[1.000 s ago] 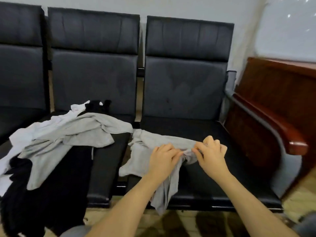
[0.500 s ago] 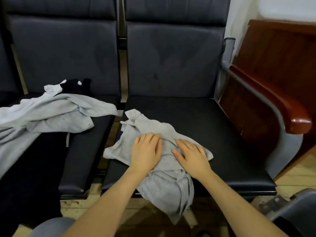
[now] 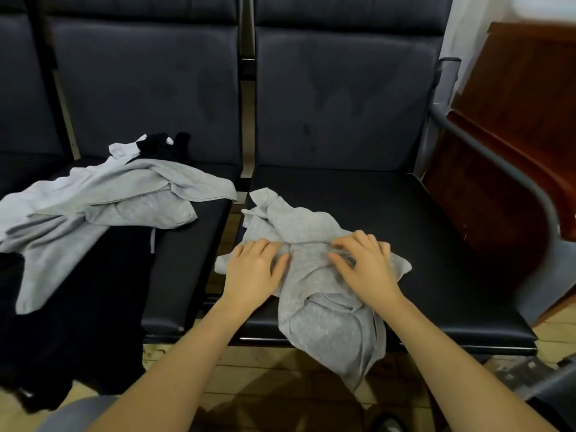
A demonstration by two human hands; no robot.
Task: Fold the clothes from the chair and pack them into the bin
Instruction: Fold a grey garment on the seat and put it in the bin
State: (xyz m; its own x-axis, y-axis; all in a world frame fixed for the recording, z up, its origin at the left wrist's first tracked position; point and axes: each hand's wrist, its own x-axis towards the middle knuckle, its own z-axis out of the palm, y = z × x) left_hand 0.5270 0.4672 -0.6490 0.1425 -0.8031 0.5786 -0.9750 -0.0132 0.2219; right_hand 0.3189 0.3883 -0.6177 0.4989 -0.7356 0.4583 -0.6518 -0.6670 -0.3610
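Observation:
A crumpled grey garment (image 3: 311, 275) lies on the black seat of the right chair (image 3: 436, 244), its lower part hanging over the front edge. My left hand (image 3: 254, 271) rests palm down on the garment's left side. My right hand (image 3: 367, 266) presses on its right side with the fingers spread. A ridge of cloth runs between the fingertips of both hands. On the left chair's seat (image 3: 187, 275) sits a pile of clothes (image 3: 103, 201): grey and white pieces on top, black ones beneath and trailing off the front.
A wooden armrest on a grey metal frame (image 3: 505, 169) borders the right chair, with a dark wooden panel (image 3: 514, 88) behind it. A grey object (image 3: 548, 388) shows at the bottom right corner over the wooden floor (image 3: 280, 369).
My hands went from pinching the garment's edge above the seat to lying flat on it. Since half a second ago they have slid slightly apart, and the view has moved closer.

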